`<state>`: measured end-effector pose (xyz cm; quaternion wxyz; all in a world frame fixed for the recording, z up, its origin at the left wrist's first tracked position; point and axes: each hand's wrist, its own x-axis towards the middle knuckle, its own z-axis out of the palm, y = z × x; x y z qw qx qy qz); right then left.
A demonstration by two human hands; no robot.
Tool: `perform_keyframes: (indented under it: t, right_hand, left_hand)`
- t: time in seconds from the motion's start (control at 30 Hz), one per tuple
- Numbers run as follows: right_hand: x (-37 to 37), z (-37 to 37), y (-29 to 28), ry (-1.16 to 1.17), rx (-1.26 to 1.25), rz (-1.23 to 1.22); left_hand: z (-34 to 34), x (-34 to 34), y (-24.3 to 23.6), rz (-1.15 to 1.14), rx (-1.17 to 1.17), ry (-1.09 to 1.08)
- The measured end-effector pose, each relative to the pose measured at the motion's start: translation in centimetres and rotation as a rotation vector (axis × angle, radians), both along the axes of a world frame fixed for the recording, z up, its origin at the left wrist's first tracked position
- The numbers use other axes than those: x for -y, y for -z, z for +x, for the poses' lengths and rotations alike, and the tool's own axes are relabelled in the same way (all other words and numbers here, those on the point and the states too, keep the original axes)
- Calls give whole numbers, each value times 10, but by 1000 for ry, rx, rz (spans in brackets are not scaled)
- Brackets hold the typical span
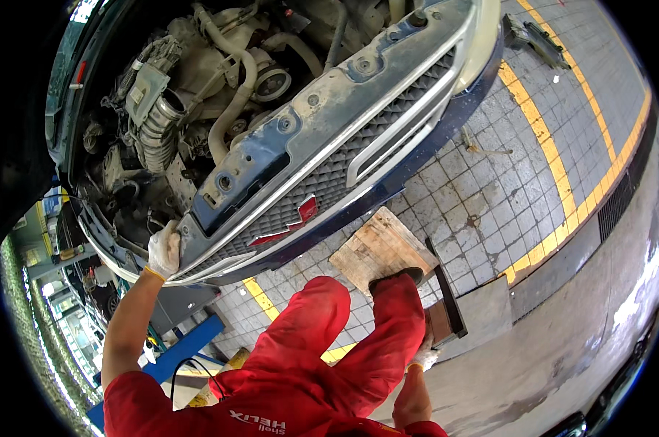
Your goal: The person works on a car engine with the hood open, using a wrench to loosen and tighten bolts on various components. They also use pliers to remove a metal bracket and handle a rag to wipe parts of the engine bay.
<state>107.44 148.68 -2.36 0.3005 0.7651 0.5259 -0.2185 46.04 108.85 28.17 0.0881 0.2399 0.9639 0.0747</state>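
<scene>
My left hand (164, 249), in a whitish glove, is closed over the front edge of the car at the left end of the grille (329, 175). Its fingers curl over the upper front panel (253, 171), beside the headlight area. Low by my right thigh is my right hand (424, 356), also gloved. It is near a brown block (438, 322) and a dark metal bar (446, 291); its fingers are partly hidden, so what they hold does not show. Ahead of me lies the uncovered engine bay (198, 87), with a ribbed air intake hose (157, 146) and a pale curved pipe (238, 95).
One of my shoes rests on a wooden board (377, 244) on the tiled floor. Yellow lines (541, 138) cross the tiles at right, near a floor grate (621, 204). A blue metal beam (176, 353) stands at lower left. A dark metal object (537, 40) lies at far right.
</scene>
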Motion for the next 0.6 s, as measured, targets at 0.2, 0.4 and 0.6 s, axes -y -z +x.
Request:
perform_keyframes:
  t: [0.2,0.4,0.6]
  right_hand:
    - [5,-31,-13,231,25,169]
    - [12,-18,3,179,-204,249]
    - [11,-4,-7,211,-622,304]
  left_hand:
    - [-15,-5,-3,1,140,-13]
    - [-6,14,-1,60,78,-40]
    - [-11,1,-13,85,3,6]
